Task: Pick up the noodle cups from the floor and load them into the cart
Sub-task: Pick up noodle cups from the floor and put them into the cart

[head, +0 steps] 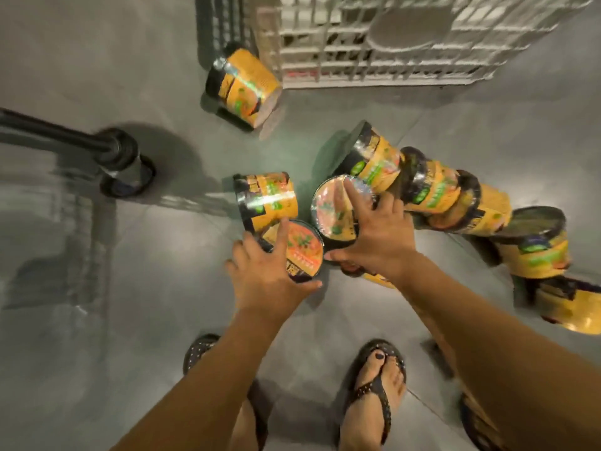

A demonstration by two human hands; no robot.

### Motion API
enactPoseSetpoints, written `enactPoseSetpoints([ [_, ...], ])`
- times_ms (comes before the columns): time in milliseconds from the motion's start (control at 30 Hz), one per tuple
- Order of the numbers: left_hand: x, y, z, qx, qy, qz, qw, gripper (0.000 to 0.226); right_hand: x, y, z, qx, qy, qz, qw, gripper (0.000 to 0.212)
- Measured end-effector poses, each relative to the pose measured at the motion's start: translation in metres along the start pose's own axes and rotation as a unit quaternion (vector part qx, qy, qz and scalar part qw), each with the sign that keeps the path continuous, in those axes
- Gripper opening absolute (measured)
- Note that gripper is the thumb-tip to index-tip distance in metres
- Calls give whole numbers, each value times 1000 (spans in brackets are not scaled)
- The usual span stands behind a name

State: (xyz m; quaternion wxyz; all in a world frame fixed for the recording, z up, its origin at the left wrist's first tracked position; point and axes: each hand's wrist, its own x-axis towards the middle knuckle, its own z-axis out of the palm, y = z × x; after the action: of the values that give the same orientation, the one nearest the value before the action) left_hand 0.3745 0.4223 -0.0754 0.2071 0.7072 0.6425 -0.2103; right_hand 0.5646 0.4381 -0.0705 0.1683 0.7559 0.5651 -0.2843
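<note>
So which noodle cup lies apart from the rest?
The noodle cup on its side beside the corner of the cart; the others bunch together lower down.

Glossy film-wrapped noodle cups (265,203)

Single head view, looking steeply down, close over floor (97,320).

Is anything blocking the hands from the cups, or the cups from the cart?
Nothing visible. Left hand holds one cup, right hand a second cup. Only a stray cup lies by the cart corner.
</note>
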Motion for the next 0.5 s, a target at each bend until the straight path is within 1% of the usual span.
enactPoseSetpoints([
  [133, 15, 8, 19, -38, -12, -5, 999, 129, 23, -6, 10, -59, -28, 8, 998, 140],
  [233, 20, 11, 23, -77, -11, -8, 997, 129, 25, -5, 6, -47, -14, -7, 999, 141],
  [367, 18, 7, 20, -133, 14, -7, 991, 121, 33, -7, 0, -54, -2, -22, 998, 140],
  [433, 17, -1, 14, -142, 9, -11, 990, 119, 39, -10, -1, -57, 2, -19, 998, 139],
  [500, 14, -15, 8, -142, 6, -8, 990, 119, 40, -14, 3, -38, 16, -13, 999, 137],
])
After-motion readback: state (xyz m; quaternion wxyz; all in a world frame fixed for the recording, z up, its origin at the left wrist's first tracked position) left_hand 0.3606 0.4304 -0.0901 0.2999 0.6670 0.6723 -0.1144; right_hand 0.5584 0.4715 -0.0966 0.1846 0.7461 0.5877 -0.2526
